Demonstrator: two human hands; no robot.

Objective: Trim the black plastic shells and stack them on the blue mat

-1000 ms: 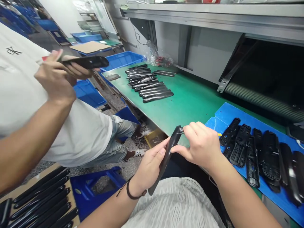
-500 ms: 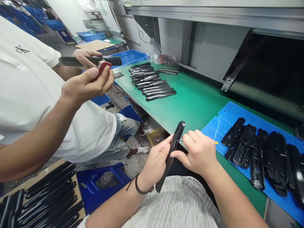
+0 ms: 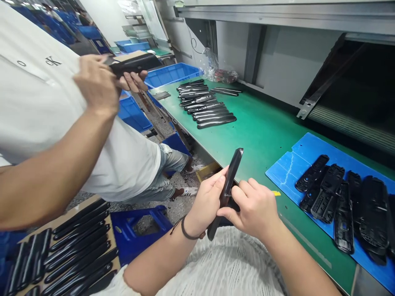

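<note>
My left hand [image 3: 208,201] is closed around a long, glossy black plastic shell [image 3: 233,166], held tilted over my lap with its upper end pointing away from me. My right hand [image 3: 254,207] is closed on a slim tool with a yellow end [image 3: 276,193] that sticks out past the knuckles. The tool's thin metal tip meets the shell's edge near the middle, and my right thumb lies close to that edge. Most of the tool is hidden inside my fist.
On the green bench [image 3: 256,131] lies a row of black shells [image 3: 212,109]. Ribbed black housings [image 3: 328,189] rest on a blue sheet [image 3: 284,168] at right. A co-worker [image 3: 123,164] stands at left, handling a black part [image 3: 138,63]. More shells [image 3: 77,246] fill a carton at lower left.
My right hand and the tool tip have slid down along the shell toward me. The co-worker's hands have shifted and turned their black part. The view has swung slightly left.
</note>
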